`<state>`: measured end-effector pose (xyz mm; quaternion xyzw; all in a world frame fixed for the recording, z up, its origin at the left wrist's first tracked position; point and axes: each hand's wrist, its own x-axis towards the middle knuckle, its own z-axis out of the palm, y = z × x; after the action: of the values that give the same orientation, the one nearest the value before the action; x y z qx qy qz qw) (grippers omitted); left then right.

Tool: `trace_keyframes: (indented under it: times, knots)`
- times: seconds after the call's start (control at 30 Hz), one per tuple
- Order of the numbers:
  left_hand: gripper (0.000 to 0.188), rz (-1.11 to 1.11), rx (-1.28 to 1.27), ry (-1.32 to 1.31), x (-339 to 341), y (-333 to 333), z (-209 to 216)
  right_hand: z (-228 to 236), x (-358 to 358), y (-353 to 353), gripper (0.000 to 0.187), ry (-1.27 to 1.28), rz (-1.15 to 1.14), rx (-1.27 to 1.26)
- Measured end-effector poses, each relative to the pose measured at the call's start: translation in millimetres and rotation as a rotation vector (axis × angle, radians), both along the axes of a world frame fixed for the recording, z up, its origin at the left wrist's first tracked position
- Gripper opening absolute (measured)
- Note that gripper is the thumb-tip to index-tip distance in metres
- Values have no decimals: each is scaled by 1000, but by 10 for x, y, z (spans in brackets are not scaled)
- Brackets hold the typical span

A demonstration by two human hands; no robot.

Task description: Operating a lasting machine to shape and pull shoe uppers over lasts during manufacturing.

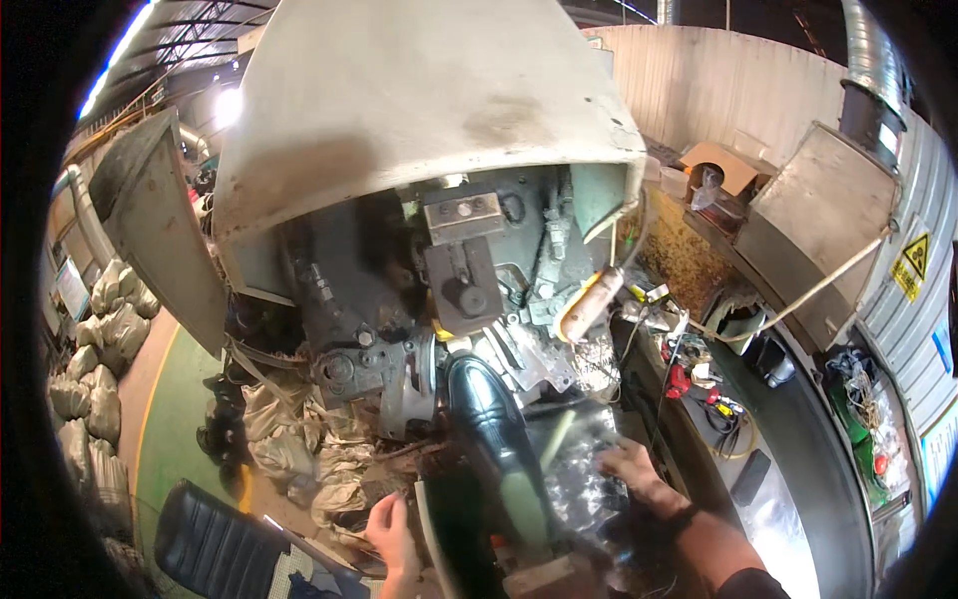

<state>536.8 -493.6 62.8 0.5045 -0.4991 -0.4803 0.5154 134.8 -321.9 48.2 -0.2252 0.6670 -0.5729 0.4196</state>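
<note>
A glossy black leather shoe (483,399) is at the middle of the machine, its toe against the metal parts and its heel end toward me. A pale green piece (523,507) shows in its opening. My left hand (392,539) is raised left of the shoe, apart from it, thumb and fingers slightly apart and nothing visible in them. To the right, my right hand (635,469) has its fingers curled in over a shiny, scuffed metal surface (589,484); whatever they may hold is hidden. Between that hand and the shoe is a blurred pale green strip (558,439).
Above is the machine's large cream hood (419,90). A lamp-like fitting (591,304) hangs at its right. Tools and cables (711,399) lie on the right-hand bench. Wrinkled sacks (289,439) and a black chair (215,544) are at left.
</note>
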Motion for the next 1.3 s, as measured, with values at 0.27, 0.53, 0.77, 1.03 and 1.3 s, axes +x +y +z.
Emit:
trace_keyframes:
  times: [0.27,0.53,0.77,1.03,1.3]
  knots:
    - [104,-480,-274,-254,-1188,822,1246,642,758,-77,49,835,353,18]
    - [100,-235,-478,-284,-1456,932,985,671,778,65,19,1211,290,-143]
    - [98,-246,-417,-232,-1501,983,1066,481,718,46,16,1154,183,-169]
    - [101,-234,-347,-286,-1531,1050,1163,588,724,117,18,1043,154,-196]
    - [103,-210,-288,-330,-1608,1181,1295,575,694,139,15,1000,218,-223]
